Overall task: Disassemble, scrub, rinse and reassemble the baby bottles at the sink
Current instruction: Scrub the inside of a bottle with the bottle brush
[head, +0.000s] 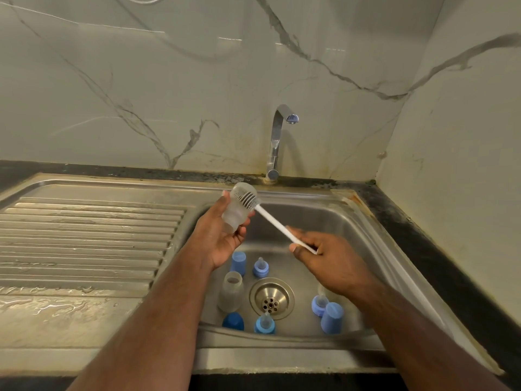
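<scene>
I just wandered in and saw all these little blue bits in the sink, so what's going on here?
A person is washing baby bottles. The left hand holds a clear bottle over the sink, while the right hand grips a white brush whose bristled head sits inside it. In the basin lie another clear bottle, blue caps and teat rings around the drain. No water is visibly running from the tap.

Bottle (238,206) frosted clear; brush (277,225) white-handled, grey-ribbed head; second bottle (231,292) cloudy translucent; caps (238,262) pale blue, one cap (233,321) deep blue; teat rings (265,325) mid-blue; sink (366,230) dull steel, ribbed drainboard (84,238); wall (169,80) cream marble, grey-veined; counter (439,249) black speckled.
</scene>
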Tool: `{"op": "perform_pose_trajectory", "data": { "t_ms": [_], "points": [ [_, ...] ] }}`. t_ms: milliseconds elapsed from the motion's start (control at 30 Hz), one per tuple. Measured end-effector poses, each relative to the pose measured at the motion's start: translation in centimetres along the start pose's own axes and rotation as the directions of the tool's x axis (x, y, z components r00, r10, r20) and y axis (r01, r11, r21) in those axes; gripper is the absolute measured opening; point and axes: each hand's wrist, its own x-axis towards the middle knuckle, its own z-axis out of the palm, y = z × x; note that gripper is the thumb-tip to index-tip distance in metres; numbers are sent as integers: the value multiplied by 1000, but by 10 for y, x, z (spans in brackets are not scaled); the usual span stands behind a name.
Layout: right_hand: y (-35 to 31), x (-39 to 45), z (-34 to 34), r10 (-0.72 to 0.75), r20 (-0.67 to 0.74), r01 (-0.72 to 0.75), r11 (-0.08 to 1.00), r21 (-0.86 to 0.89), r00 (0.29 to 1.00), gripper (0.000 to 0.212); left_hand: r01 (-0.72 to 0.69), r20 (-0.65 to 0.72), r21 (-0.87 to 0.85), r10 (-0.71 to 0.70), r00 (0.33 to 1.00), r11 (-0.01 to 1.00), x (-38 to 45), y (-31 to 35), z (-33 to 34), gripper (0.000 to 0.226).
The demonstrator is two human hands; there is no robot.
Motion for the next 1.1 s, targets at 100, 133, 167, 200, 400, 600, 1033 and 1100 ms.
{"op": "perform_pose_trajectory", "data": {
  "t_ms": [100, 133, 167, 200, 400, 600, 1033, 1100],
  "points": [
    [-2, -1, 3, -26, 52, 25, 1000, 16, 998, 37, 9, -42, -124, -14, 999, 992, 0, 2, 1, 46],
    [-1, 2, 2, -19, 21, 19, 999, 31, 1000, 38, 15, -39, -129, -20, 999, 992, 1, 2, 0, 48],
    [0, 5, 0, -3, -18, 4, 999, 34, 1000, 40, 24, -31, -126, -28, 999, 992, 1, 1, -1, 50],
    [2, 7, -1, 12, -50, -11, 1000, 21, 999, 41, 32, -25, -122, -35, 999, 992, 2, 1, -1, 52],
    [1, 0, 5, -39, 85, 33, 997, 68, 996, 35, 4, -78, -195, -19, 997, 981, 1, 5, 0, 41],
    [2, 8, 3, 2, -27, -1, 999, 40, 1000, 40, 106, -53, -88, -111, 992, 990, 2, 3, -3, 52],
    [4, 3, 5, -49, 73, 40, 993, 113, 996, 37, 40, -38, -120, -45, 998, 992, 3, 2, -4, 62],
    [4, 5, 1, -54, 56, 46, 991, 128, 997, 37, 29, -50, -129, -35, 998, 991, 3, 3, -5, 60]
  ]
}}
